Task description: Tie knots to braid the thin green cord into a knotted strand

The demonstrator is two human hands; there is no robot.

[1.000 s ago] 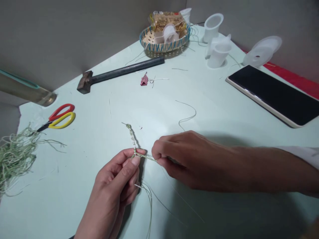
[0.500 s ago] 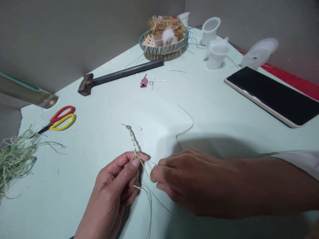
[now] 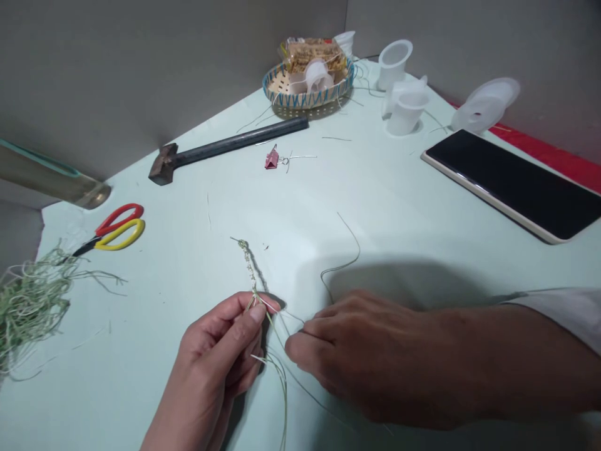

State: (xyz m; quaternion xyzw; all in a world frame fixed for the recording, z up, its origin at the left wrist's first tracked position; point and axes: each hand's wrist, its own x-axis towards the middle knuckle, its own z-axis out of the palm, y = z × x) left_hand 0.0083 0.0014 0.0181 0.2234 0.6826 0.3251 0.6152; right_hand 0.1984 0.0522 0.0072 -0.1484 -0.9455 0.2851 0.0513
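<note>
My left hand [image 3: 211, 357] pinches a thin knotted green cord [image 3: 248, 266] between thumb and fingers. The knotted length stands up from the pinch, away from me, and ends in a small knob with a short tip. Several loose strands hang from the pinch towards the pale green table surface [image 3: 164, 300]. My right hand [image 3: 370, 357] sits low to the right, its fingertips close to my left hand. A thin strand [image 3: 293, 315] runs into those fingers, and the fingers hide its end. Another strand [image 3: 347, 263] curves on the surface above my right hand.
Red-and-yellow scissors [image 3: 122, 240] and a heap of green fibre [image 3: 28, 307] lie left. Farther back are a hammer [image 3: 235, 143], a pink binder clip [image 3: 271, 160], a woven basket [image 3: 305, 103] and white plastic cups [image 3: 406, 116]. A dark tablet [image 3: 507, 185] lies right.
My right hand has moved down towards me and lowered closer to the table, and the strand now runs to its fingers. My left hand has barely moved. The whole view has tilted slightly.
</note>
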